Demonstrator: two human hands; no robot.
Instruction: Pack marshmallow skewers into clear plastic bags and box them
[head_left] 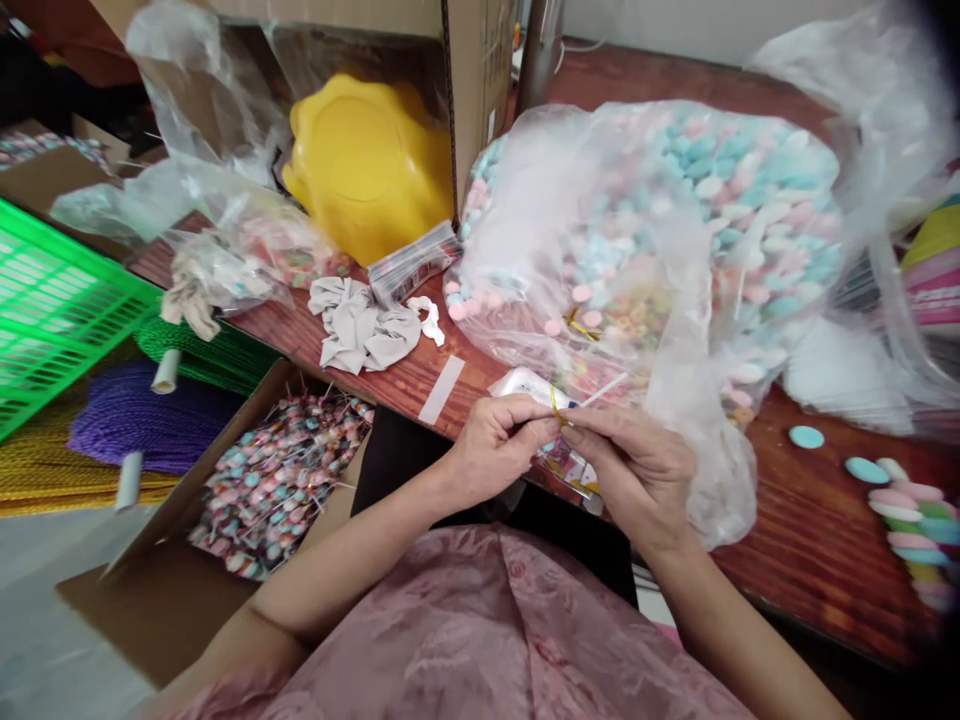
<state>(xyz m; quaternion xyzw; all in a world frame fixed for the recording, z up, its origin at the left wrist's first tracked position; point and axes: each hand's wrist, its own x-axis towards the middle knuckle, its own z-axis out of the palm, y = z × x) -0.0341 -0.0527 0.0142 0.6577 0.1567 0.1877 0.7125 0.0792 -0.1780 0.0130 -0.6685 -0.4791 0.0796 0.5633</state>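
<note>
My left hand (499, 448) and my right hand (634, 465) meet at the table's front edge, thumbs and forefingers pinched together. Between their fingertips is a gold twist tie (555, 398), its end sticking up. A thin white stick (604, 388) points up and right from the same spot. Below the fingers hangs a small clear printed wrapper (566, 468), partly hidden by my hands. Just behind them lies a white packet (525, 382). A large clear bag of pink, blue and white candies (697, 190) spreads beyond my right hand.
On the left, a cardboard box (330, 515) holds many wrapped lollipops, beside purple twist-tie bundles (150, 415) and a green basket (60, 300). A yellow scalloped stool top (367, 150), grey cloth (364, 325) and a card stack (412, 262) stand behind. Loose candies (915, 510) lie right.
</note>
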